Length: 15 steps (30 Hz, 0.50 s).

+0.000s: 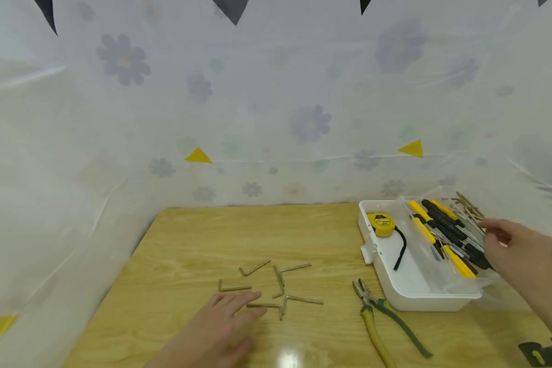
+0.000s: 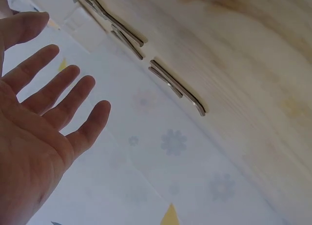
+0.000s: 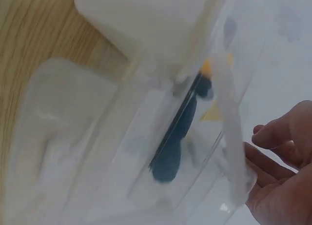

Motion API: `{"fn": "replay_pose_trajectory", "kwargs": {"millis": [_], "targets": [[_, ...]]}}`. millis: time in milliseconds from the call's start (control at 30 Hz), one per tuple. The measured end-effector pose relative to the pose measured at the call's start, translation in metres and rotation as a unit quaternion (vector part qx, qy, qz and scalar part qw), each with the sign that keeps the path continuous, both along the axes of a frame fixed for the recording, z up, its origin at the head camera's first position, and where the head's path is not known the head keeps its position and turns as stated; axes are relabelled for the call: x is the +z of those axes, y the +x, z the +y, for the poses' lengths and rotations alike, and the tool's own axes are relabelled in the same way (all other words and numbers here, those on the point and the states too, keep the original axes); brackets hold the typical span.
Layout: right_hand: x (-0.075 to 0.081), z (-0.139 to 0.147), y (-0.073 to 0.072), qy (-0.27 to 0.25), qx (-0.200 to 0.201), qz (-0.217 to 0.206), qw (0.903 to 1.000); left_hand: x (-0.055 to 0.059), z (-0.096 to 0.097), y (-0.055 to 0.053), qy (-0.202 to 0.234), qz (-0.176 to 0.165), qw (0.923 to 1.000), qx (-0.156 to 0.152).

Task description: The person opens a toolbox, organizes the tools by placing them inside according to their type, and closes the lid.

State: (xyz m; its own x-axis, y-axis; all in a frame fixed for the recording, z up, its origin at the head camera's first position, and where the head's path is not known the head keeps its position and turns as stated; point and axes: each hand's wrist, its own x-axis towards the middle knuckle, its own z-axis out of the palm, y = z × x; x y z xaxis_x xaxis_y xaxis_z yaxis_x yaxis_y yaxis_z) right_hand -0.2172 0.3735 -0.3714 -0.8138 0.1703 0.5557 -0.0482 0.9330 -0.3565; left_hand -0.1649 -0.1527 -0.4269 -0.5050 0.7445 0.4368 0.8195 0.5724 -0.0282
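My left hand point(image 1: 221, 327) is spread low over the table, its fingertips by an L-shaped hex key point(image 1: 269, 305). In the left wrist view the left hand point(image 2: 44, 132) shows an empty palm and parted fingers. Several more hex keys, such as one nearby point(image 1: 234, 289), lie loosely grouped beyond it. On the right, my right hand point(image 1: 524, 253) is at the far side of the white toolbox point(image 1: 423, 303), its fingertips beside a bunch of hex keys point(image 1: 469, 205). The right wrist view shows that hand's point(image 3: 285, 171) thumb and fingers apart, with nothing visible between them.
Yellow-and-black screwdrivers point(image 1: 423, 230) lie on a clear plastic tray point(image 3: 234, 132) over the toolbox. Inside the box is a yellow tape measure point(image 1: 382, 225) with a black strap. Pliers point(image 1: 370, 312) with yellow and green handles lie in front of it.
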Motion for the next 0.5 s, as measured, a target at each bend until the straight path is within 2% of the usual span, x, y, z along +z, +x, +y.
{"fn": "replay_pose_trajectory", "kwargs": {"millis": [67, 133, 167, 233, 300, 367, 500], "targets": [[-0.002, -0.019, 0.002, 0.023, 0.066, 0.084, 0.9940, 0.003, -0.003, 0.001, -0.002, -0.004, 1.0000, 0.009], [-0.008, -0.042, 0.003, 0.044, 0.143, 0.154, 0.9767, 0.004, -0.006, 0.001, -0.002, -0.005, 0.9999, 0.014], [-0.012, -0.055, 0.004, 0.059, 0.181, 0.168, 0.9672, 0.004, -0.007, 0.001, 0.000, 0.002, 0.9999, 0.013], [-0.019, -0.084, 0.008, 0.076, 0.236, 0.158, 0.9558, 0.004, -0.007, -0.001, 0.004, 0.011, 0.9999, 0.007], [-0.026, -0.113, 0.011, 0.098, 0.298, 0.116, 0.9425, 0.004, -0.008, -0.002, 0.004, 0.012, 0.9999, 0.005], [-0.032, -0.140, 0.013, 0.132, 0.353, 0.041, 0.9255, 0.004, -0.008, -0.003, 0.005, 0.017, 0.9998, 0.002], [-0.039, -0.182, 0.012, 0.183, 0.436, -0.104, 0.8751, 0.003, -0.007, -0.005, 0.009, 0.021, 0.9997, 0.002]]}}
